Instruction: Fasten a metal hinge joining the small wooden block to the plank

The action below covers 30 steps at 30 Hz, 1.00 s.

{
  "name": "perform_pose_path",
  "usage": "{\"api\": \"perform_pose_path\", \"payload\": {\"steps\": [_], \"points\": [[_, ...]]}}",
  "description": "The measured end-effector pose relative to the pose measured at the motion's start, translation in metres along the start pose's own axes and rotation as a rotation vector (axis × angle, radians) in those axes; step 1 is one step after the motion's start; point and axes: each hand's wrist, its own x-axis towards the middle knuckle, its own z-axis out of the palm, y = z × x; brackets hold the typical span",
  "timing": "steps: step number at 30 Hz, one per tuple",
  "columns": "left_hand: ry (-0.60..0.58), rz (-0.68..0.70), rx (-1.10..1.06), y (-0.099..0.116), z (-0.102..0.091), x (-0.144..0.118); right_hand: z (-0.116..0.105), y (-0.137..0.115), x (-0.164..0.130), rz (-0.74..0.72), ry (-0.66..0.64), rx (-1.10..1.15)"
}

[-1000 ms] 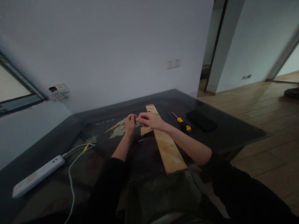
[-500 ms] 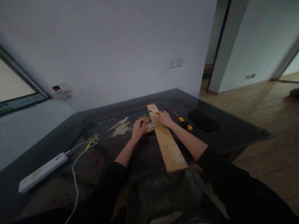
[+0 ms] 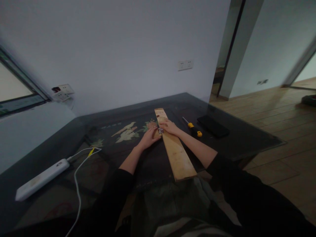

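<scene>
A long wooden board (image 3: pixel 178 154) lies lengthwise on the dark table, its near end at the table's front edge. A short wooden piece (image 3: pixel 157 134) meets its left side, with a small metal hinge (image 3: pixel 160 130) over the joint. My left hand (image 3: pixel 148 137) is closed around the short piece, covering most of it, thumb on the near side. Across the board rests my right hand (image 3: pixel 170 127), fingers bent and pressed down on the wood, tips beside the hinge. A screwdriver (image 3: pixel 195 129) with a yellow and black handle lies to the right of the board.
A black flat object (image 3: pixel 213 126), like a phone, lies right of the screwdriver. On the left sit a white power strip (image 3: pixel 42 179) and its white cable (image 3: pixel 78 187). Bird and flower pictures decorate the tabletop (image 3: pixel 118 115). A wall (image 3: pixel 123 59) rises behind the table.
My left hand has shifted right and flattened over the short piece, close to the hinge. My right hand has slid left and slightly nearer, bringing its fingertips to the hinge.
</scene>
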Motion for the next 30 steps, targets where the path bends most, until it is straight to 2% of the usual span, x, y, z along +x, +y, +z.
{"api": "perform_pose_path", "payload": {"steps": [8,14,18,21,26,30], "points": [[-0.039,-0.044,-0.03,0.005,-0.017,-0.006,-0.003,-0.017,-0.006,0.017,-0.079,-0.055],[-0.098,-0.062,-0.015,0.005,-0.027,-0.008,-0.003,-0.022,-0.01,0.026,-0.057,-0.06],[-0.096,-0.073,-0.049,0.006,-0.028,-0.008,-0.002,-0.023,-0.01,0.035,-0.047,-0.062],[-0.042,-0.088,-0.081,0.007,-0.027,-0.006,0.0,-0.024,-0.01,0.038,-0.033,-0.082],[0.187,-0.11,0.009,0.01,-0.018,0.002,0.002,-0.024,-0.01,0.004,-0.005,-0.101],[0.155,-0.066,0.114,0.012,-0.011,0.005,0.002,-0.023,-0.009,-0.01,0.006,-0.105]]}}
